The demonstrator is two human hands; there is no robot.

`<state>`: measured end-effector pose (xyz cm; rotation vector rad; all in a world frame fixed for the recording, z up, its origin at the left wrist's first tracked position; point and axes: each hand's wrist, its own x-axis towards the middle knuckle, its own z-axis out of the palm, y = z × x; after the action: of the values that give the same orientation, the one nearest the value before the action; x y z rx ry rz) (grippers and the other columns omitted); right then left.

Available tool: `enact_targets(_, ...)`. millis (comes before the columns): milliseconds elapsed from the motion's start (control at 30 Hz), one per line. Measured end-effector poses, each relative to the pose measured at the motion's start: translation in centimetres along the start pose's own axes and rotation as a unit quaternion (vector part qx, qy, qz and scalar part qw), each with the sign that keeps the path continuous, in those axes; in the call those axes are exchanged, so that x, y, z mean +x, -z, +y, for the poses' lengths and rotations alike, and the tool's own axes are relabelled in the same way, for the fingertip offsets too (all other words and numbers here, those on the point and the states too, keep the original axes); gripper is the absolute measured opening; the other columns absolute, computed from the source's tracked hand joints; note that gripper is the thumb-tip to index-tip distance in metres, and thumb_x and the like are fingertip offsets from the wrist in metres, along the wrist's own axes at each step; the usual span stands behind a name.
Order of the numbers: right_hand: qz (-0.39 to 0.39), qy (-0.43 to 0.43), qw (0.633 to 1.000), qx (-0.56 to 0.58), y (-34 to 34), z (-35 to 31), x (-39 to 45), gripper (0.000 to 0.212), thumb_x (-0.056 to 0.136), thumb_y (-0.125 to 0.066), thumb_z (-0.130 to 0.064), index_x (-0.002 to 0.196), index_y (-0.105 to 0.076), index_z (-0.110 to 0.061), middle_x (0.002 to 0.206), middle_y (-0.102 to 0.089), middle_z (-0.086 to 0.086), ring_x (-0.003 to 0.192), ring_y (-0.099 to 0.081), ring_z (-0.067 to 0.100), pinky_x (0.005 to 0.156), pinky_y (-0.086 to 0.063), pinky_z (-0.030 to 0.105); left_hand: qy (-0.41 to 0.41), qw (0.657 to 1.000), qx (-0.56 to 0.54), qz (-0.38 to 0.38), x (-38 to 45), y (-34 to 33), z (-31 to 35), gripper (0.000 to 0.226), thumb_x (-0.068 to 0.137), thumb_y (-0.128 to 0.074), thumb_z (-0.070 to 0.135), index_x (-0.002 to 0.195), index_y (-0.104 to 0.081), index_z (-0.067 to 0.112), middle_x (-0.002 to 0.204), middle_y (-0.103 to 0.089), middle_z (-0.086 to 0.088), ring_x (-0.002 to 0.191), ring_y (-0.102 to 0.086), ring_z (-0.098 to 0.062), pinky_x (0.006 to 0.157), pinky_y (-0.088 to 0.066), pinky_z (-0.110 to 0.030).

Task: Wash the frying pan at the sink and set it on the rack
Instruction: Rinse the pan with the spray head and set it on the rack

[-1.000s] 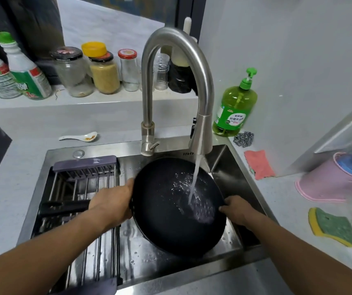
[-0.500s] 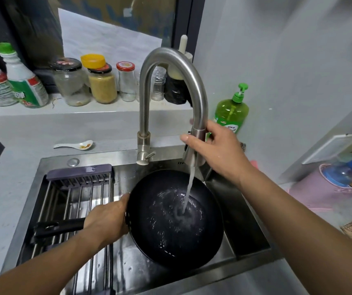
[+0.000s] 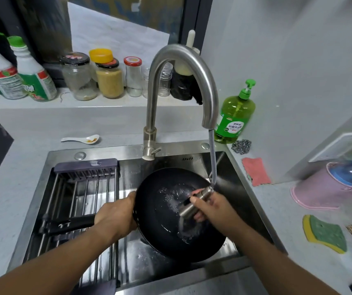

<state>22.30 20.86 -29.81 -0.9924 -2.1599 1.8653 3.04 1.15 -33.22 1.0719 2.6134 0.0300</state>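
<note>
A black frying pan [image 3: 162,226] lies tilted in the steel sink [image 3: 230,167], wet inside. My left hand [image 3: 115,216] grips the pan where its black handle [image 3: 70,225] meets the rim. My right hand [image 3: 215,209] holds the pull-out spray head [image 3: 194,203] over the pan's bowl; its hose [image 3: 213,158] runs down from the curved faucet [image 3: 183,67]. Water lies on the pan's surface. The metal drying rack [image 3: 85,188] spans the sink's left half, under the handle.
A green dish soap bottle [image 3: 234,118], steel scourer [image 3: 241,146] and pink cloth [image 3: 255,174] sit right of the sink. A green-yellow sponge [image 3: 325,233] and a pink basket [image 3: 328,188] lie further right. Jars [image 3: 109,79] and bottles line the back ledge. A white spoon [image 3: 81,139] rests behind the sink.
My right hand left the pan's rim, rose to the faucet spout, and pulled the spray head down on its hose over the pan. My left hand kept its grip.
</note>
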Motion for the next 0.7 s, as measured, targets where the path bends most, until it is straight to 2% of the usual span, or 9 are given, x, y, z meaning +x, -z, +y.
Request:
enact_targets(100,0.007,-0.008,0.99,0.141,-4.1,0.9,0.6,0.024,0.097,-0.064,-0.015,0.115,-0.064,0.0,0.096,-0.075,0.021,0.069,-0.068,0.025,0.067,-0.061,0.033,0.008,1.0,-0.01,-0.018,-0.3,-0.6,0.1,0.062,0.076,-0.071,0.028,0.129,-0.04,0.034,0.097,-0.072,0.006,0.093,-0.07,-0.024,0.065,-0.045,-0.03)
enact_targets(200,0.003,0.015,0.981,0.191,-6.6,0.0,1.9,0.024,0.098,-0.062,-0.019,0.117,-0.064,-0.005,0.1,-0.076,0.017,0.078,-0.071,0.029,0.079,-0.061,0.041,0.008,0.999,-0.011,-0.035,-0.5,-0.7,0.1,0.064,0.075,-0.074,0.03,0.13,-0.042,0.035,0.102,-0.071,0.007,0.097,-0.069,-0.022,0.066,-0.044,-0.03)
enact_targets(300,0.032,0.009,0.977,0.211,-6.8,0.3,3.3,0.028,0.097,-0.065,-0.021,0.12,-0.063,-0.006,0.103,-0.075,0.02,0.082,-0.073,0.031,0.083,-0.061,0.044,0.0,0.999,-0.022,-0.05,-0.6,-0.9,0.0,0.068,0.072,-0.073,0.029,0.132,-0.042,0.038,0.102,-0.071,0.009,0.097,-0.068,-0.021,0.069,-0.049,-0.03)
enact_targets(400,0.066,0.012,0.979,0.194,-5.8,1.0,4.2,0.023,0.096,-0.066,-0.019,0.116,-0.065,-0.008,0.103,-0.075,0.02,0.083,-0.074,0.032,0.081,-0.062,0.041,0.0,0.998,-0.032,-0.055,-0.6,-0.9,-0.1,0.064,0.07,-0.072,0.028,0.126,-0.044,0.037,0.099,-0.07,0.011,0.094,-0.067,-0.02,0.068,-0.049,-0.031)
enact_targets(500,0.114,0.016,0.977,0.18,-3.4,1.5,4.8,0.02,0.095,-0.065,-0.012,0.116,-0.064,-0.012,0.1,-0.076,0.016,0.083,-0.075,0.027,0.075,-0.063,0.03,0.001,0.998,-0.028,-0.05,-0.5,-0.5,-0.2,0.057,0.072,-0.069,0.026,0.123,-0.046,0.035,0.098,-0.071,0.01,0.093,-0.068,-0.021,0.066,-0.046,-0.03)
enact_targets(600,0.137,0.027,0.984,0.111,-0.1,2.2,5.1,0.018,0.095,-0.065,-0.013,0.111,-0.064,-0.022,0.103,-0.075,0.011,0.09,-0.075,0.022,0.081,-0.061,0.031,0.006,0.999,-0.017,-0.034,-0.2,-0.2,-0.4,0.058,0.073,-0.066,0.026,0.126,-0.045,0.035,0.095,-0.071,0.008,0.092,-0.069,-0.023,0.067,-0.049,-0.03)
enact_targets(633,0.148,0.038,0.987,0.052,0.9,2.6,5.2,0.015,0.095,-0.066,-0.017,0.108,-0.064,-0.024,0.101,-0.076,0.008,0.09,-0.075,0.019,0.084,-0.061,0.035,0.01,1.0,-0.013,-0.023,-0.2,-0.1,-0.3,0.059,0.073,-0.065,0.026,0.127,-0.044,0.035,0.095,-0.072,0.008,0.092,-0.07,-0.024,0.067,-0.049,-0.03)
enact_targets(700,0.155,0.05,0.976,-0.144,3.1,3.0,5.1,0.009,0.093,-0.067,-0.031,0.099,-0.061,-0.026,0.089,-0.074,0.0,0.082,-0.071,0.015,0.082,-0.058,0.037,0.017,1.0,-0.002,0.005,-0.1,-0.1,-0.2,0.057,0.076,-0.065,0.026,0.128,-0.043,0.034,0.095,-0.072,0.006,0.092,-0.07,-0.026,0.064,-0.047,-0.03)
